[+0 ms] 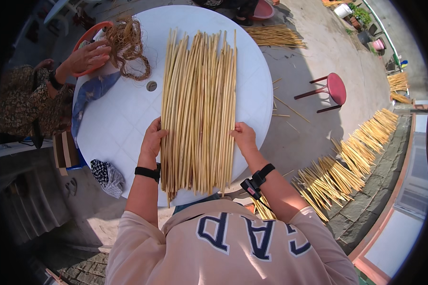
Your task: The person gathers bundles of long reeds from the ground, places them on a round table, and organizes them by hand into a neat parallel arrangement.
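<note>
A wide layer of long pale plant stalks (pixel 199 107) lies on a round white table (pixel 117 121), running away from me. At the left edge of the layer, my left hand (pixel 152 138) grips the outer stalks, thumb on top. My right hand (pixel 244 136) pinches the right edge at about the same height, thumb and fingers close together. The near ends of the stalks reach the table's front rim and are uneven. Up and left of the layer sits a tangle of brown fibre (pixel 130 46), beside a round hole in the tabletop.
Another person's hand (pixel 89 58) is over an orange-red basin (pixel 79 46) at the upper left. A blue patterned cloth (pixel 92 96) and a black-and-white cloth (pixel 108 178) lie at the table's left edge. A red stool (pixel 336 89) and several stalk bundles (pixel 331 181) are on the right.
</note>
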### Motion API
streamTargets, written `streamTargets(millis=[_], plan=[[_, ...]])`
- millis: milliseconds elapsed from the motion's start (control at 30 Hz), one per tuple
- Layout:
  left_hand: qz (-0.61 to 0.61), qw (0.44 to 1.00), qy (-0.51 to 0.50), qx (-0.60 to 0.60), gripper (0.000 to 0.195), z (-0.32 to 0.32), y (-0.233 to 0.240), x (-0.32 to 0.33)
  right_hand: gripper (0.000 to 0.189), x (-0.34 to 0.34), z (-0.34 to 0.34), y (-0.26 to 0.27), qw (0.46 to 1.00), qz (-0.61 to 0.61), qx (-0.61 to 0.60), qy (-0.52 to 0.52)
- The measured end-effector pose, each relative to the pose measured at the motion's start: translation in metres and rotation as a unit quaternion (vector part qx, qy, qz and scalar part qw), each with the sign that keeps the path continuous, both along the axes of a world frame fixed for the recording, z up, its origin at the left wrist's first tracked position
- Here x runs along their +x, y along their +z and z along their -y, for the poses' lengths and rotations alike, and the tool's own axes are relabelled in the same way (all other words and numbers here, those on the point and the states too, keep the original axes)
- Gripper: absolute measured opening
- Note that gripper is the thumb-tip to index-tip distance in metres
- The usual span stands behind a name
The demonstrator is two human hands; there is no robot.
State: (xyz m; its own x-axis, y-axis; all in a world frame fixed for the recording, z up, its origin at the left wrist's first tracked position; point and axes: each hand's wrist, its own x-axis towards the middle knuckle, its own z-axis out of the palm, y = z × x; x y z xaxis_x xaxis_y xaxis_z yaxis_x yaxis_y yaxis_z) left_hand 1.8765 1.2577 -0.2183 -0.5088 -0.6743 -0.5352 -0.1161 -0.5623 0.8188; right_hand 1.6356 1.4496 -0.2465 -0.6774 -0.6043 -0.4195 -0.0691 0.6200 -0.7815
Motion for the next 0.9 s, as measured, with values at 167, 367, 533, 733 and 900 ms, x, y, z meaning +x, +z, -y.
streamTargets(millis=[167,367,533,733,900], plan=[[-0.026,0.999,0.002,0.021,0.053,0.003,-0.01,0.003,0.023,-0.001,-0.003,-0.005,0.997,0.063,-0.014,-0.034],[-0.031,0.999,0.006,0.033,0.05,0.007,-0.015,0.009,0.029,0.002,0.0,0.001,0.998,0.042,0.009,-0.052],[-0.003,0.999,0.044,0.022,0.044,0.004,-0.016,0.0,0.038,0.013,0.005,0.007,0.999,-0.024,0.036,0.019],[0.229,0.933,-0.004,-0.278,0.033,0.001,-0.021,-0.002,0.051,0.019,0.003,-0.001,0.99,-0.123,0.046,0.044],[0.331,0.871,0.013,-0.362,0.033,0.006,-0.024,0.014,0.05,0.019,-0.002,0.002,0.986,-0.148,0.061,0.035]])
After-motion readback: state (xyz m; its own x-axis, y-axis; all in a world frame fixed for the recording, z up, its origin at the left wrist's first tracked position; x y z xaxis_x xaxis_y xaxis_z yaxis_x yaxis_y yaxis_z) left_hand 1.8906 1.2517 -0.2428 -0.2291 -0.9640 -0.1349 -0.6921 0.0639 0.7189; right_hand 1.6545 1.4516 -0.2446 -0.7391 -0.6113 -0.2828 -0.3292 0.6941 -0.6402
